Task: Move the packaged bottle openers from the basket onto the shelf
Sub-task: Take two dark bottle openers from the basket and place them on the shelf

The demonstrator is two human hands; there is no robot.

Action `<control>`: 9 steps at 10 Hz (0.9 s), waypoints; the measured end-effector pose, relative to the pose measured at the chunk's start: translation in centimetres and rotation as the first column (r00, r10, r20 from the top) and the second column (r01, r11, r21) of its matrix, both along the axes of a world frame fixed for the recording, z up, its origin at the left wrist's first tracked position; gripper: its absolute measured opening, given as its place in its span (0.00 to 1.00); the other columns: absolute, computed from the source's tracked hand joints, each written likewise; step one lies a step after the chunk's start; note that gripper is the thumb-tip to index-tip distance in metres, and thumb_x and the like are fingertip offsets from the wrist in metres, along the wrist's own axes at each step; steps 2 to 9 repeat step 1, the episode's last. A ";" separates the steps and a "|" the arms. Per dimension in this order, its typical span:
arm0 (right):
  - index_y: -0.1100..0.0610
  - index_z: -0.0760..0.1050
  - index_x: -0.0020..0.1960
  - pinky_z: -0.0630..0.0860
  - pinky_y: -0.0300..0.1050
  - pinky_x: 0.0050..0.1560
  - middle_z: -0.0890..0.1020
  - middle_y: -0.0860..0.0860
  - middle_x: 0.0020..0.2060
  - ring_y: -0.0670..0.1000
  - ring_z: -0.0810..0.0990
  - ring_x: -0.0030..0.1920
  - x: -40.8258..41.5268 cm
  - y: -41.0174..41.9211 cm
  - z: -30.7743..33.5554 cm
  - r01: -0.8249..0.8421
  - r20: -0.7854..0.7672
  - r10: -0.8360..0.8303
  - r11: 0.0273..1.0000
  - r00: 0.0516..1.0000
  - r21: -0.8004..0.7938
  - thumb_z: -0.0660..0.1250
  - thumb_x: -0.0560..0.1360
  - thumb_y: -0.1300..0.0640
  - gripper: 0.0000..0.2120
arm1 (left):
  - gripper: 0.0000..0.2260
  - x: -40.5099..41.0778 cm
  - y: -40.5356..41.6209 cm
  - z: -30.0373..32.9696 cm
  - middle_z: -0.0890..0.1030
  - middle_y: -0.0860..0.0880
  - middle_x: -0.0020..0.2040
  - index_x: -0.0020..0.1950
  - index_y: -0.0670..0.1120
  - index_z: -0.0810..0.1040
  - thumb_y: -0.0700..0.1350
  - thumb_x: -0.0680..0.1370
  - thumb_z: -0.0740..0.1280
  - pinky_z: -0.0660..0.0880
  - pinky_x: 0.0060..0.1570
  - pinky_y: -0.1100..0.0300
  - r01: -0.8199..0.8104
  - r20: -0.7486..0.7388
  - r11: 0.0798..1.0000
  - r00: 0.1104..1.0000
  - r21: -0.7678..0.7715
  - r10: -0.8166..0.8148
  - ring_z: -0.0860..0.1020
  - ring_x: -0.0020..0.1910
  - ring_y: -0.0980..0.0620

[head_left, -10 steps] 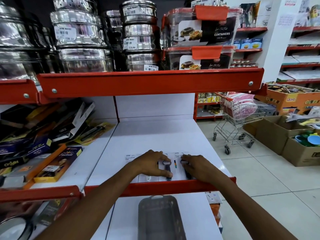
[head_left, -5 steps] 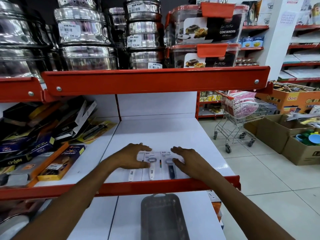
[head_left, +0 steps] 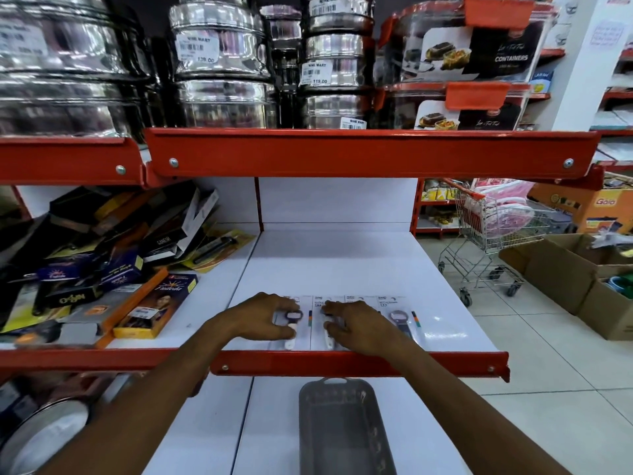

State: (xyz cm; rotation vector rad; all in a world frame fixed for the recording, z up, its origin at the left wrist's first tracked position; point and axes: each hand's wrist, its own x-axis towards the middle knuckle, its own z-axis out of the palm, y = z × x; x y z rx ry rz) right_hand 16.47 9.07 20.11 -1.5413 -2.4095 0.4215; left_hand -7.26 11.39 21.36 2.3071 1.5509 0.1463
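Note:
Several packaged bottle openers (head_left: 400,319) lie flat side by side near the front edge of the white shelf (head_left: 329,265). My left hand (head_left: 260,318) rests on the leftmost pack (head_left: 294,316), with fingers above and thumb below its blister. My right hand (head_left: 358,325) sits on the middle packs, finger and thumb pinched on a white-handled opener pack (head_left: 329,342). The rightmost pack lies uncovered beside my right hand. The grey basket (head_left: 342,430) stands on the lower shelf below my arms, and I see nothing in it.
Boxed knives and kitchen tools (head_left: 113,269) are piled on the shelf section to the left. Steel pots (head_left: 219,63) and container boxes (head_left: 469,56) fill the shelf above. A shopping trolley (head_left: 489,231) and cardboard boxes (head_left: 575,275) stand in the aisle at right.
Half a second ago my hands flanked the row of packs. Both have since moved inward onto the packs, and the rightmost pack now lies uncovered.

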 end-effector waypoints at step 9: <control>0.51 0.66 0.72 0.67 0.51 0.70 0.72 0.52 0.71 0.55 0.72 0.69 -0.1 -0.6 0.1 -0.005 -0.002 0.006 0.999 1.000 0.037 0.58 0.79 0.45 0.23 | 0.31 -0.1 -0.6 -0.3 0.66 0.48 0.77 0.74 0.50 0.67 0.58 0.74 0.70 0.62 0.74 0.53 0.037 -0.020 0.999 0.999 0.025 -0.037 0.64 0.76 0.47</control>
